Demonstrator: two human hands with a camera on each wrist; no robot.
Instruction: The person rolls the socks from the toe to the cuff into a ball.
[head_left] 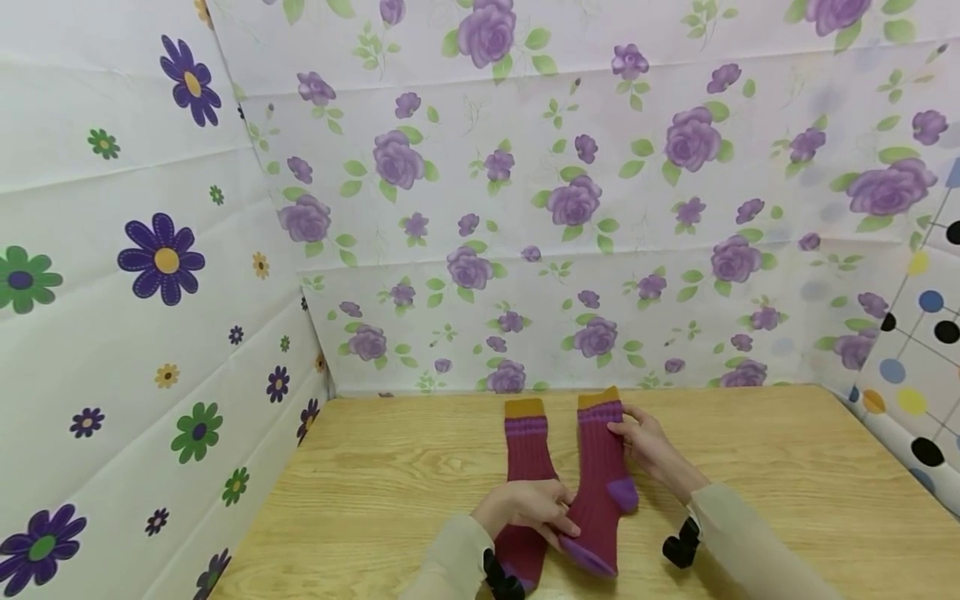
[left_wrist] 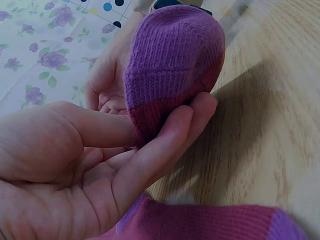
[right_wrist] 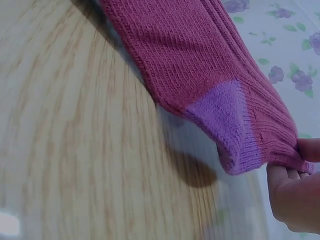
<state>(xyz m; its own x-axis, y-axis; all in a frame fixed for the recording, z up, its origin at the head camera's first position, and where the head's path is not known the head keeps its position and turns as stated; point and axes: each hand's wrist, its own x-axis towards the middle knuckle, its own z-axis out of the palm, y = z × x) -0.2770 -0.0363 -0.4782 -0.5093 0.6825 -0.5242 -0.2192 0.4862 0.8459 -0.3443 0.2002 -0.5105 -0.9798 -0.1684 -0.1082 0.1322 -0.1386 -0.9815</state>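
Two matching knit socks, maroon with purple heels and toes and mustard cuffs, are side by side on the wooden table. My left hand (head_left: pixel 531 507) reaches over the left sock (head_left: pixel 528 454) and pinches the right sock (head_left: pixel 600 467) just behind its purple toe. In the left wrist view that toe (left_wrist: pixel 172 52) stands up between thumb and fingers. Near the cuff, my right hand (head_left: pixel 651 446) pinches the edge of the same sock. The right wrist view shows its purple heel (right_wrist: pixel 225 125) hanging over the table, casting a shadow. My left hand hides the middle of the left sock.
The wooden table (head_left: pixel 390 467) runs back to a wall sheet (head_left: pixel 465 208) printed with purple roses. A daisy-printed sheet (head_left: pixel 150 333) stands on the left, and a dotted sheet (head_left: pixel 911 358) on the right. Black wrist devices sit at both sleeves.
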